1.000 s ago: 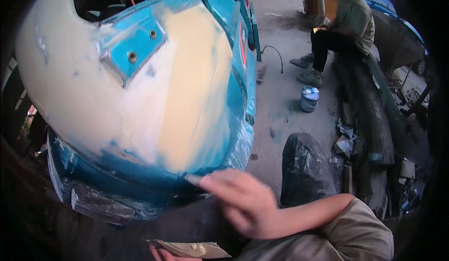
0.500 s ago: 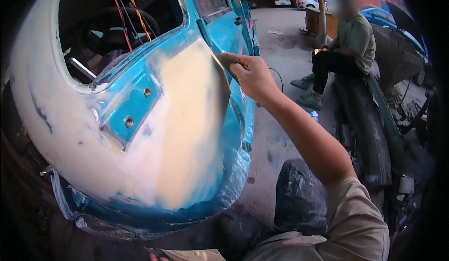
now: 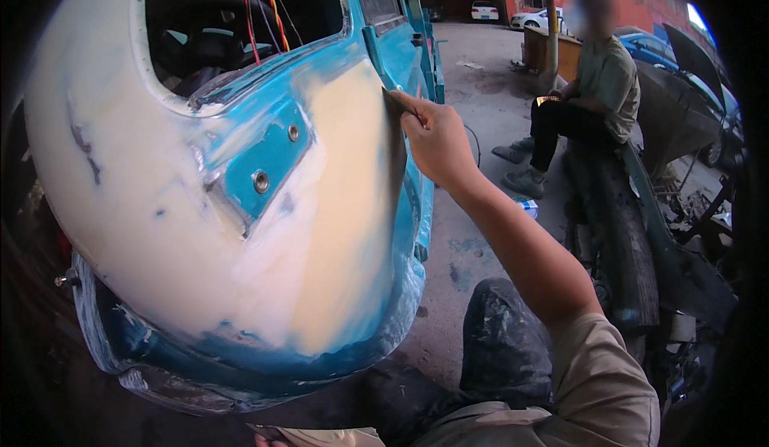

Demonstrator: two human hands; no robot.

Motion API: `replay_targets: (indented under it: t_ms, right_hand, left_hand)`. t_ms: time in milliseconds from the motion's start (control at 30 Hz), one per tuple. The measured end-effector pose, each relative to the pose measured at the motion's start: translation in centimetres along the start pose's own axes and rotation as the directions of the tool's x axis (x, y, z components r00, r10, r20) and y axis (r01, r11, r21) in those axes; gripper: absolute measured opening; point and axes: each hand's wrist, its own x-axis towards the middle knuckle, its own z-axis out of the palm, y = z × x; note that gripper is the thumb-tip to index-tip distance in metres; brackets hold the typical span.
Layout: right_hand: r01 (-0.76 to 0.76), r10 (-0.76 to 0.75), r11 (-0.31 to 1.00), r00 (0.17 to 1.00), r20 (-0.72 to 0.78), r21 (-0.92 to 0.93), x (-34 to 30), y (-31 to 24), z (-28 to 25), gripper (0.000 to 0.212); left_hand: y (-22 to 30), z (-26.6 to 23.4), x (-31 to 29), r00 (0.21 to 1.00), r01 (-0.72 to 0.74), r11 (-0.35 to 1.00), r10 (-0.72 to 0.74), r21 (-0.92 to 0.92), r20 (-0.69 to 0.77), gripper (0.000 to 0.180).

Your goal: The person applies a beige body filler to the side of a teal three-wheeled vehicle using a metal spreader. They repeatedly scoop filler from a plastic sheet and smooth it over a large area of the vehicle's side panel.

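Note:
The rounded corner of a vehicle cab point(image 3: 192, 247) fills the left side, blue-green with white patches. A cream band of filler point(image 3: 344, 199) runs down it to the right of a bolted blue plate point(image 3: 260, 163). My right hand point(image 3: 440, 142) is closed round a thin, dark putty spreader point(image 3: 396, 130), whose blade lies along the band's right edge, beside the door. At the bottom edge, my left hand point(image 3: 271, 441) shows only a few fingertips, gripping a flat putty board point(image 3: 328, 438) with a pale surface; the rest is cut off.
Coloured wires point(image 3: 268, 14) hang in the cab's window opening. A person point(image 3: 605, 78) sits to the right on a long dark beam point(image 3: 617, 239). Scrap metal point(image 3: 689, 215) lies beyond, and a small blue-and-white box point(image 3: 527, 207) is on the ground. Parked cars stand farther back.
The view has shifted, so the cab sits farther right in it. My right hand keeps the spreader at the filler's right edge, its blade now seen more edge-on. My left hand stays low.

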Motion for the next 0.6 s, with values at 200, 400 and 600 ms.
replay_targets:
  t_ms: [200,400,600]
  right_hand:
    - [0.036,-0.038,0.999,0.997,-0.065,-0.035,-2.5,-2.0,0.8,0.040]
    - [0.088,-0.081,0.994,0.992,-0.100,0.065,-6.8,-5.2,1.3,0.039]
    - [0.264,-0.268,0.963,0.958,-0.098,-0.055,-12.4,-9.1,1.2,0.039]
  left_hand:
    - [-1.9,-0.7,-0.8,0.998,0.041,0.993,-0.045,-0.107,-0.038,0.038]
    - [-2.0,-1.5,-0.7,1.000,0.021,0.999,-0.021,-0.033,0.009,0.037]
    - [-1.0,-2.0,-0.2,0.999,0.008,1.000,-0.008,0.003,0.046,0.038]
